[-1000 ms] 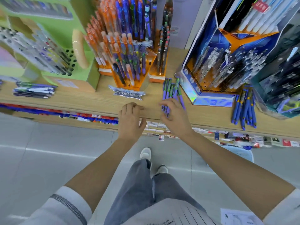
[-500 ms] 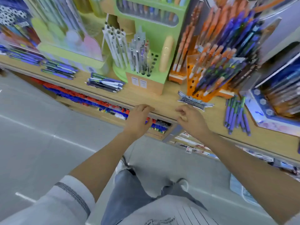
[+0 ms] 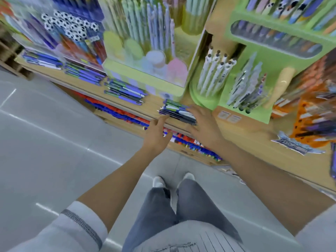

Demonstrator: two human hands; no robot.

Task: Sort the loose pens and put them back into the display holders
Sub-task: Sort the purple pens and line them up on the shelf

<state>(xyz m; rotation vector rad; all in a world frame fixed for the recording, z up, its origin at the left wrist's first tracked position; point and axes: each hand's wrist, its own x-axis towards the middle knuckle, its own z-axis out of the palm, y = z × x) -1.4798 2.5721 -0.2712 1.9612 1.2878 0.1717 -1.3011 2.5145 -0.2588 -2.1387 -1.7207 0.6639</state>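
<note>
Along shelf edge, pen pile lies lengthwise (right hand touching).

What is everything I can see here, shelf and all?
Nearest pen pile: one, blue, green, white and dark; shelf front, between the hands.
Other pen piles: three, mostly blue; further left along the shelf.
White pens: several, dark-tipped; upright in the green stand.
Clear pens: cluster, count blurred; same stand.
Football-topped pens: many; back left.
Orange holder: one, blurred; far right.
Wooden shelf: one, tan.
Floor: grey tiles.
Shoes: two, white; below grey trousers.
Left hand: fingers straight, at the pile's left end.
Right hand: fingers laid on the pile.
</note>
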